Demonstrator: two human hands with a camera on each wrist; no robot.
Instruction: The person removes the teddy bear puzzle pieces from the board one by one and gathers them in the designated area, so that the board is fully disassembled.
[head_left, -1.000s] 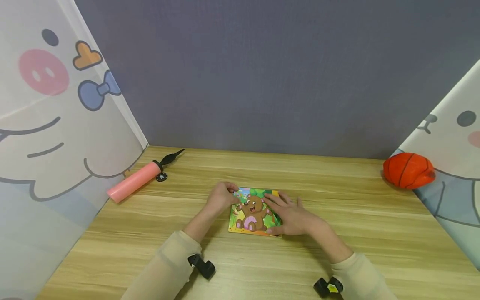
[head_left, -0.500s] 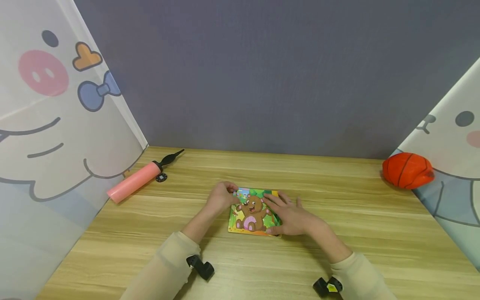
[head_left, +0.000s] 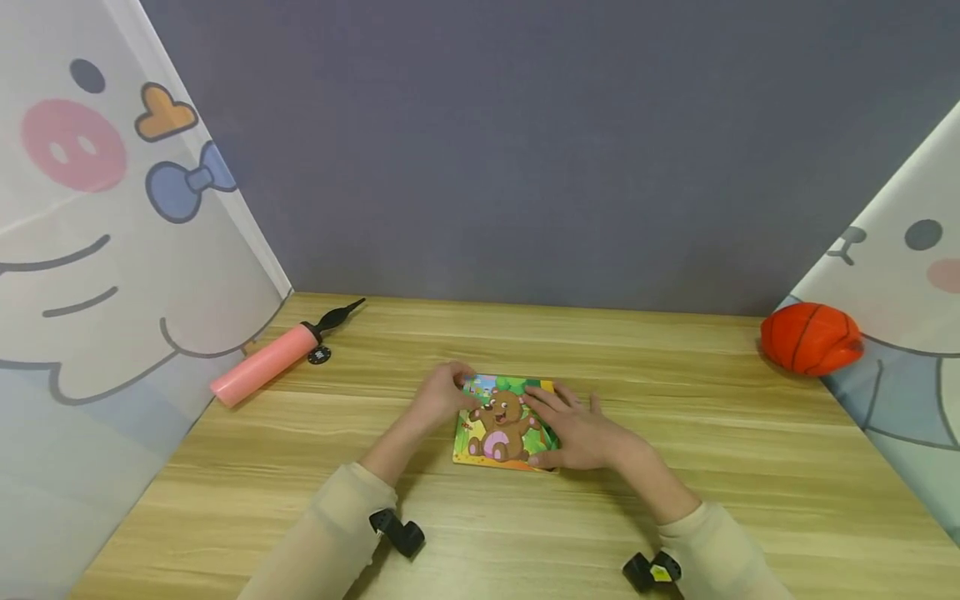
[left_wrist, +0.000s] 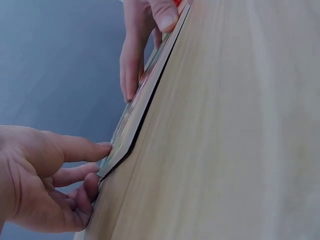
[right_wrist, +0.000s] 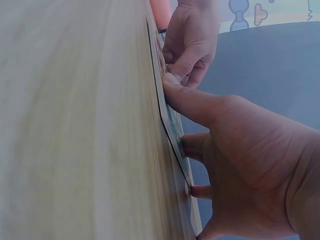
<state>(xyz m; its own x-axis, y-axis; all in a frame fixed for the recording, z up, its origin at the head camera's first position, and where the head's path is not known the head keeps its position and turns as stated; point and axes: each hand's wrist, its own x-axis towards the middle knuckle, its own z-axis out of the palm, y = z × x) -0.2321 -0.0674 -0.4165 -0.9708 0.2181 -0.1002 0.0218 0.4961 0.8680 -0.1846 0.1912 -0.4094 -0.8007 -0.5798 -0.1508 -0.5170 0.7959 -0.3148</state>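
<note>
Both Hands on the Bear Puzzle

Nearest the viewer, two beige sleeves (head_left: pixel 330 533) came up from the bottom edge of the head view, each with a small black wrist camera strapped below it. Just beyond them lay the bear puzzle (head_left: pixel 501 423), a flat board with a brown cartoon bear on green, resting on the wooden table (head_left: pixel 675 517) directly between the two hands.

The left hand (head_left: pixel 442 398) sat at the board's far left corner. Its fingers (left_wrist: pixel 80 150) were curled, the thumb lying on the printed top while the bent fingers tucked against the edge below, so the corner was pinched between them. The right hand (head_left: pixel 573 429) lay over the board's right side, fingers spread and mostly straight, pressing down on the picture, with its thumb set against the near edge. From the right wrist view the thumb (right_wrist: pixel 192 102) plainly touched the board's rim, and the other fingertips rested on the face. The board lay flat or very nearly flat on the table; whether the pinched corner was raised at all could not be told.

Farther out, well to the left of the left hand, a pink air pump (head_left: pixel 266 363) with a black nozzle lay slanted near the cartoon-printed side panel. Well to the right of the right hand, an orange basketball (head_left: pixel 810 338), looking partly deflated, sat at the table's far right corner. Behind everything stood a grey backdrop.
</note>
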